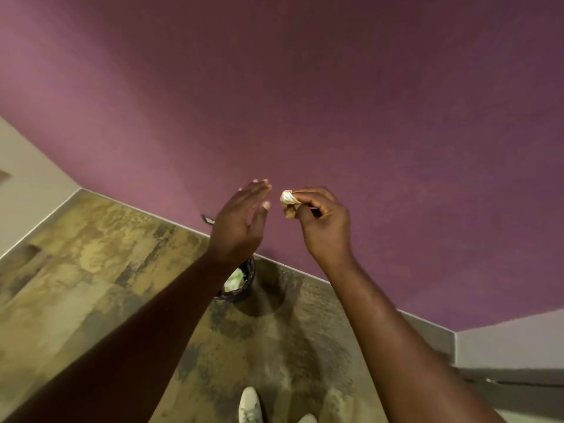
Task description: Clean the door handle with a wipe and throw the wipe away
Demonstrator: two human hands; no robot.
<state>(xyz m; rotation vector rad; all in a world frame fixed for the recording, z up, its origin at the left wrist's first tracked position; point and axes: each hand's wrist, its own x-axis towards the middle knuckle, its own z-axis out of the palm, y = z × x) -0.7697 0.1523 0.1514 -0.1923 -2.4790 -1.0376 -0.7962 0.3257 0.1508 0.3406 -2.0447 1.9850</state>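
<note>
My right hand (pixel 320 221) pinches a small crumpled white wipe (pixel 288 202) between thumb and fingers, held up in front of the purple wall. My left hand (pixel 241 221) is just left of it, fingers straight and apart, holding nothing and not touching the wipe. Below the hands, on the floor against the wall, stands a small black-lined waste bin (pixel 244 285) with crumpled paper inside; my left forearm covers part of it. No door handle is in view.
A purple wall (pixel 305 102) fills the upper view, meeting a mottled brown floor (pixel 106 254) at a pale skirting. My white shoes (pixel 250 404) show at the bottom. A grey ledge or step (pixel 503 377) lies at the lower right.
</note>
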